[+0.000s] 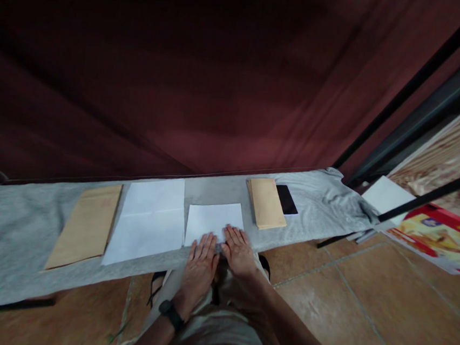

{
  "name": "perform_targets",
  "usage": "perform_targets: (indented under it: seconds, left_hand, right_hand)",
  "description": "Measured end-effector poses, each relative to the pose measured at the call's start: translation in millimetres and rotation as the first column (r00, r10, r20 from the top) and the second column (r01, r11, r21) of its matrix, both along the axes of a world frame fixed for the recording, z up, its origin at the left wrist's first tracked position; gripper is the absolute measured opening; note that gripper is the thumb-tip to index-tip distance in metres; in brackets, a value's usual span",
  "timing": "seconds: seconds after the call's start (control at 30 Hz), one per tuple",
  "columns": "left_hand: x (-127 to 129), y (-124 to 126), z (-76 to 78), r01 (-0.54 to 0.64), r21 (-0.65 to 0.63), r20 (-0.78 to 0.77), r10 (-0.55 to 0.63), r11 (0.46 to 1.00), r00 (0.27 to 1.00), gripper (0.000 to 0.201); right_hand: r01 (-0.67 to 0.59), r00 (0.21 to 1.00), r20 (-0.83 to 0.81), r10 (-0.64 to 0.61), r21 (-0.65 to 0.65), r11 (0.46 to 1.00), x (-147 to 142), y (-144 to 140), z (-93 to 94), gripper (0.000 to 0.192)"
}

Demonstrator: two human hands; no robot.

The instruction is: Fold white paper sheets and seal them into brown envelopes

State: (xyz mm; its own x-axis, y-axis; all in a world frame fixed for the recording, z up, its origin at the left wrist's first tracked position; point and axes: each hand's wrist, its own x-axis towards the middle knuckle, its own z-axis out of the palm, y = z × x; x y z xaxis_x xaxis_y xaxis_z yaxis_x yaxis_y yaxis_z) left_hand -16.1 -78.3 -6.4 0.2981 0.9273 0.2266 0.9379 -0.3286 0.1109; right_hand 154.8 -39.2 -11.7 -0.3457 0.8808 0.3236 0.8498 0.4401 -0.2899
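Observation:
A folded white sheet of paper (214,221) lies on the grey cloth-covered table (4,237) right in front of me. My left hand (200,264) lies flat with fingers together on the sheet's near edge; a black watch is on that wrist. My right hand (239,249) presses flat on the sheet's near right corner. Neither hand grips anything. To the left lies a larger white sheet (150,220) with a crease across it.
A brown envelope (86,225) lies at the left, a stack of brown envelopes (265,202) at the right with a dark phone (286,199) beside it. A dark red curtain hangs behind the table. Tiled floor, black metal bars and a colourful poster (439,236) are at the right.

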Motion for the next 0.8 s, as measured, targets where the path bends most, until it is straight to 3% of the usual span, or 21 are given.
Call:
perform_targets:
  seconds: [0.2, 0.37, 0.57, 0.8]
  left_hand:
    - [-12, 2, -4.5, -0.122, 0.046, 0.088, 0.117, 0.991, 0.989, 0.062]
    - [-5, 21, 0.2, -0.235, 0.013, 0.078, 0.233, 0.972, 0.969, 0.064]
    - [20, 67, 6.5, -0.111, -0.067, 0.057, 0.115, 0.992, 0.992, 0.057]
    - [19, 110, 9.5, -0.158, -0.107, 0.044, 0.164, 0.982, 0.986, 0.059]
  right_hand:
    - [0.095, 0.995, 0.022, -0.097, 0.096, 0.991, 30, -5, -11.4, 0.057]
    - [0.157, 0.986, 0.040, -0.161, 0.097, 0.983, 36, -9, -16.1, 0.059]
    - [0.156, 0.985, 0.063, -0.163, 0.105, 0.982, 36, -7, -17.6, 0.058]
    - [0.158, 0.985, 0.044, -0.166, 0.142, 0.977, 36, -5, -19.9, 0.058]
